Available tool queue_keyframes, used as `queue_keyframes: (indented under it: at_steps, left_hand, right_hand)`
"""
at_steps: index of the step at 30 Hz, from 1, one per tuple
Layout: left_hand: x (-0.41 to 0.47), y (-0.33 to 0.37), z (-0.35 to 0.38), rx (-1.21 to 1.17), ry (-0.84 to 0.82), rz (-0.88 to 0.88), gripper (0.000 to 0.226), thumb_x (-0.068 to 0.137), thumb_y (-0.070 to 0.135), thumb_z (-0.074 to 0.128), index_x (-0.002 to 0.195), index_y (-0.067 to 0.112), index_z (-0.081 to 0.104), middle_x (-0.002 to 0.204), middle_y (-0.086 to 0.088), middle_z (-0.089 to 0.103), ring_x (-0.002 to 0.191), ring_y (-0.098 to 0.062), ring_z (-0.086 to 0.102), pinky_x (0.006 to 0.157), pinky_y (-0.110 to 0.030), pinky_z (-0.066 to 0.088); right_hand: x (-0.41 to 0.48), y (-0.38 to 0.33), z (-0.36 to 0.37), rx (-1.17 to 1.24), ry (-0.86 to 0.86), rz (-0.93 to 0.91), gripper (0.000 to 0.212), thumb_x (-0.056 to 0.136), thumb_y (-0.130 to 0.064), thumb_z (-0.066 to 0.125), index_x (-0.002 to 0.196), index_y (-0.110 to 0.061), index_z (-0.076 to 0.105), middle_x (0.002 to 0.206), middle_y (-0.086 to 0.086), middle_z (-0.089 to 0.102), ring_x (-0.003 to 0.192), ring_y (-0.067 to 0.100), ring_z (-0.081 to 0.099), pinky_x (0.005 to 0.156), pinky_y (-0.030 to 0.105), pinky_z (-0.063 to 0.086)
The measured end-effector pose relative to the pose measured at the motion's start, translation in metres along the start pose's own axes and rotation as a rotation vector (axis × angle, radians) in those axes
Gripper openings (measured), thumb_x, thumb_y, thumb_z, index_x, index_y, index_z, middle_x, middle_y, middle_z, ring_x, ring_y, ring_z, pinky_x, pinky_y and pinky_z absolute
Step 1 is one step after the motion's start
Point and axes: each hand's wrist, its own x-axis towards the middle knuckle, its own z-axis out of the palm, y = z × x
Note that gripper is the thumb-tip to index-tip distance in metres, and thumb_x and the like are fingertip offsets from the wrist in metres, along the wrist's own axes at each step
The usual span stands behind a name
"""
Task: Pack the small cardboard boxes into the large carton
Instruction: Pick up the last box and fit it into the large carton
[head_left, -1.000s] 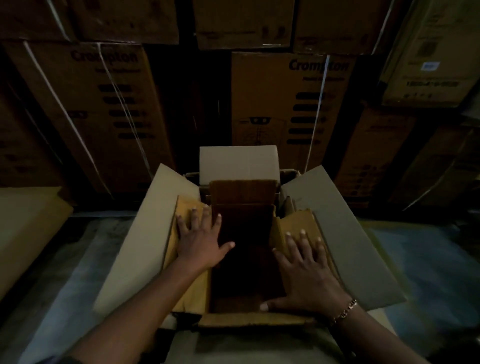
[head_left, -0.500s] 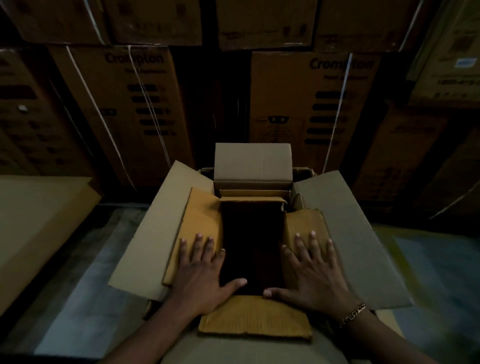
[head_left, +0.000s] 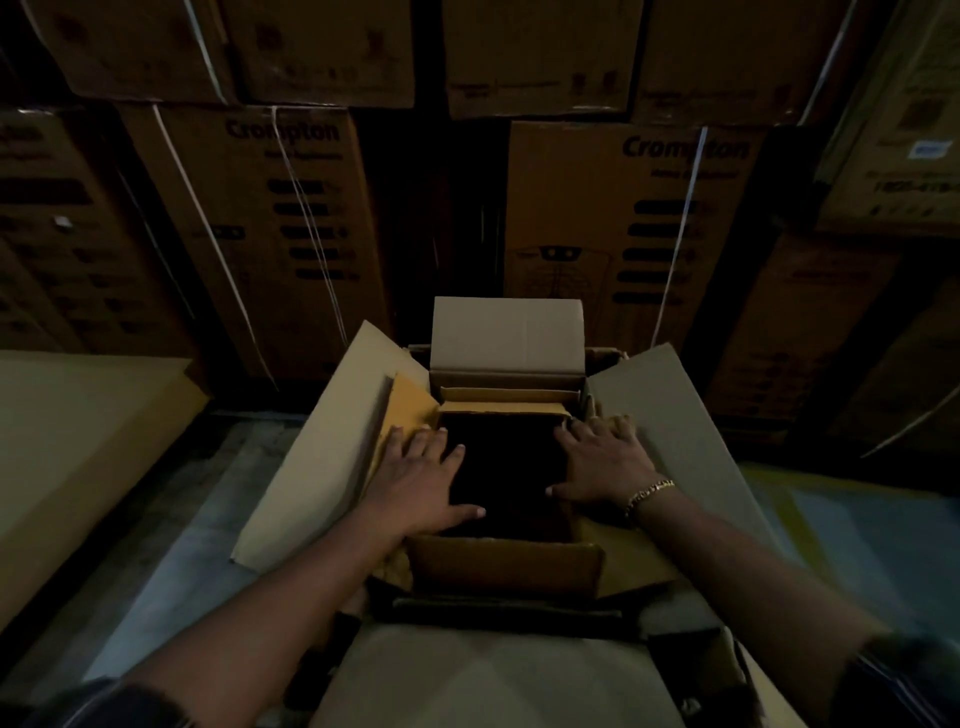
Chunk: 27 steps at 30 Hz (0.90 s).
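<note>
Pressing flat, open-fingered, left hand (head_left: 423, 480) and right hand (head_left: 605, 462) on yellow side flaps (head_left: 410, 410) of small box (head_left: 506, 564) seated inside large carton (head_left: 670, 415), grip holding nothing; uneven push likely creasing flaps or jamming box askew.

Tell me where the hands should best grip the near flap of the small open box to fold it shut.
Probably the near flap by its free lower edge, coming from the person's side and lifting it toward the dark opening. It hangs outward over the front wall, hinged at the top, so that edge is exposed. Both the left hand and right hand lie flat on the side flaps.
</note>
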Motion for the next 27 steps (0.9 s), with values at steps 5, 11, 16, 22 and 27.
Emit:
queue_keyframes:
  at_steps: [5,11,16,22,27]
  left_hand:
    - [0.055,-0.013,-0.003,-0.004,0.025,-0.009,0.098,0.087,0.077,0.039,0.16,0.023,0.003,0.168,-0.008,-0.003,0.153,-0.03,0.003,0.119,-0.054,0.004]
    - [0.113,-0.033,0.003,-0.139,0.038,-0.086,0.097,0.089,0.07,0.047,0.16,0.018,0.006,0.168,-0.009,-0.004,0.153,-0.031,0.007,0.12,-0.05,0.009]
    - [0.142,-0.043,0.006,-0.432,0.157,-0.222,0.071,0.097,0.06,0.036,0.15,0.013,0.03,0.147,-0.016,0.049,0.134,-0.032,0.046,0.107,-0.046,0.027]
    - [0.176,-0.042,0.001,-0.545,0.218,-0.432,0.052,0.103,0.051,0.026,0.13,0.014,0.051,0.124,-0.014,0.066,0.116,-0.031,0.059,0.099,-0.046,0.028]
    - [0.193,-0.043,0.005,-0.439,0.215,-0.444,0.055,0.099,0.055,0.038,0.131,0.013,0.053,0.122,-0.012,0.068,0.115,-0.031,0.061,0.103,-0.048,0.029]
  right_hand:
    - [0.048,0.003,-0.012,0.004,0.002,0.104,0.102,0.082,-0.074,0.05,0.158,-0.023,0.006,0.165,0.008,0.014,0.148,0.034,0.021,0.117,0.056,0.013]
    - [0.088,0.007,-0.01,0.229,-0.004,0.157,0.086,0.088,-0.065,0.052,0.155,-0.023,0.019,0.157,0.012,0.031,0.141,0.037,0.033,0.114,0.052,0.026]
    - [0.113,0.007,-0.008,0.679,0.149,0.386,0.054,0.097,-0.046,0.048,0.139,-0.012,0.038,0.133,0.015,0.058,0.122,0.038,0.055,0.109,0.054,0.035]
    - [0.145,0.014,-0.001,0.824,0.208,0.59,0.052,0.096,-0.055,0.041,0.124,-0.01,0.044,0.127,0.018,0.062,0.118,0.039,0.057,0.108,0.056,0.036]
    - [0.16,0.019,0.003,0.685,0.156,0.605,0.051,0.095,-0.049,0.047,0.128,-0.01,0.039,0.129,0.018,0.061,0.121,0.038,0.056,0.113,0.051,0.026]
